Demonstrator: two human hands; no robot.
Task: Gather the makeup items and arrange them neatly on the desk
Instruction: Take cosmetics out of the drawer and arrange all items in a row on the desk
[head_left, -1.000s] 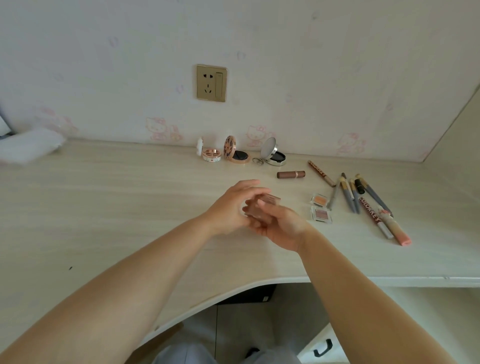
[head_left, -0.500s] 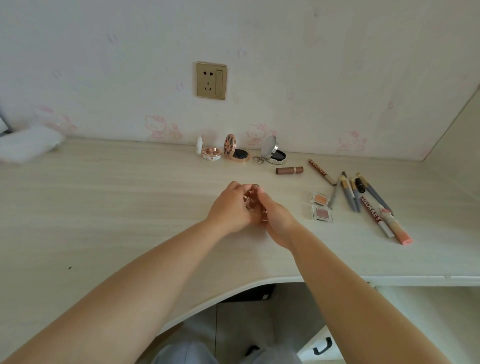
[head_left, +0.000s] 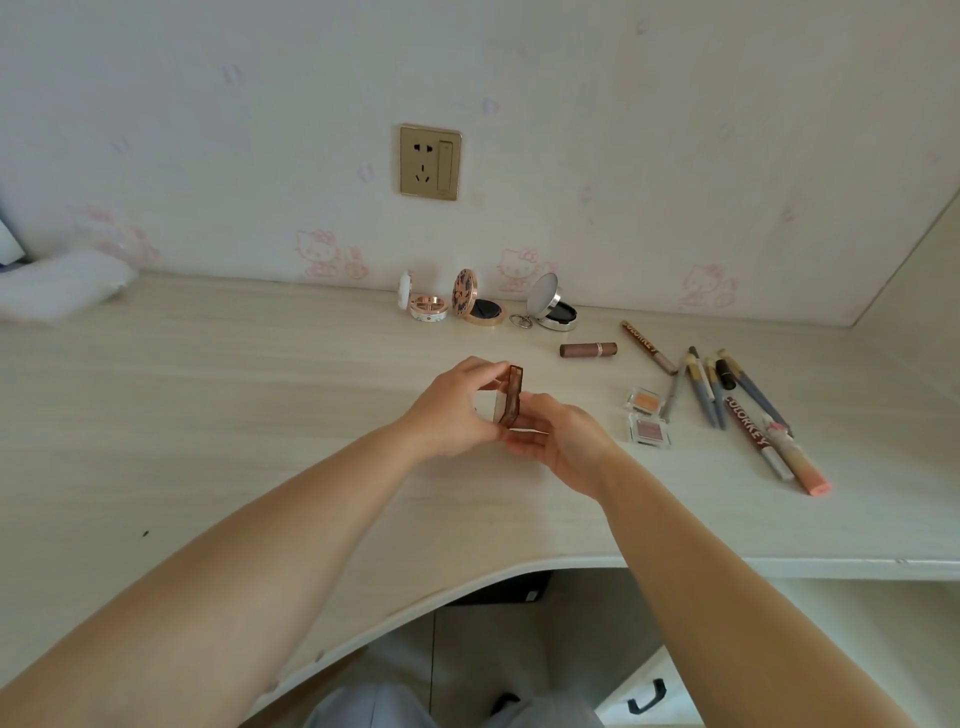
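Note:
A small brown translucent makeup case (head_left: 510, 396) is held upright between both hands above the middle of the desk (head_left: 218, 415), its lid swung open. My left hand (head_left: 451, 410) grips its left side and lid edge; my right hand (head_left: 563, 447) supports it from the right and below. To the right lie two small square eyeshadow pans (head_left: 647, 418), a brown lipstick (head_left: 588, 349) and several makeup pencils (head_left: 727, 395). Three open round compacts (head_left: 480, 304) stand by the wall.
A gold wall socket (head_left: 430, 162) sits above the compacts. A white cloth (head_left: 57, 291) lies at the far left of the desk. The desk's curved front edge (head_left: 467, 582) runs below my forearms, with a drawer handle (head_left: 647, 696) underneath.
My hands were closed together around the case; now they have parted a little and the case's lid stands open and upright between them.

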